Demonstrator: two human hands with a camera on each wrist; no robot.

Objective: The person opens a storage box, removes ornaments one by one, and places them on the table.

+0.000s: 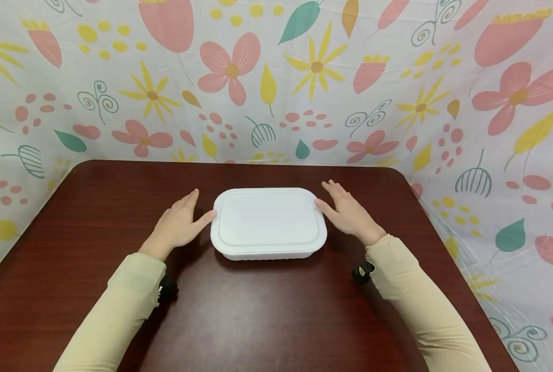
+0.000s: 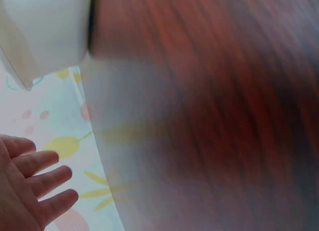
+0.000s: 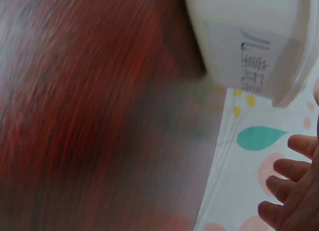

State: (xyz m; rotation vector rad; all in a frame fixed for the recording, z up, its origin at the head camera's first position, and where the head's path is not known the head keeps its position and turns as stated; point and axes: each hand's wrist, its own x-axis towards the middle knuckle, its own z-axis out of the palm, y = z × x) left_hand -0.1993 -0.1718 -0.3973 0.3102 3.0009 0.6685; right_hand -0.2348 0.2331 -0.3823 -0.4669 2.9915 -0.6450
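Behind the white lidded box [image 1: 269, 219] hangs the biggest thing in sight, a white cloth [image 1: 276, 77] printed with pink flowers, yellow blooms and green leaves, which also runs down well apart from the box on either side. Beneath the box, and reaching out all round it, spreads a dark reddish-brown table [image 1: 267, 315] with a glossy grain. Nearer the wearer than the box come two pale yellow sleeves, the left sleeve [image 1: 113, 315] and the right sleeve [image 1: 423, 299]. The box itself sits flat on the table, lid on, directly between the two hands. At its left end is the left hand [image 1: 176, 225], fingers extended, thumb tip at the rim; at its right end the right hand [image 1: 351, 212] is held much the same way, its thumb at the lid's edge. Neither one grips it (whether the thumbs actually press, I cannot tell). On the box's wall toward the right hand is a greyish label [image 3: 254, 61] with dark characters. Smallest, nearer than the box, are black wrist devices [image 1: 362, 272] under both cuffs.
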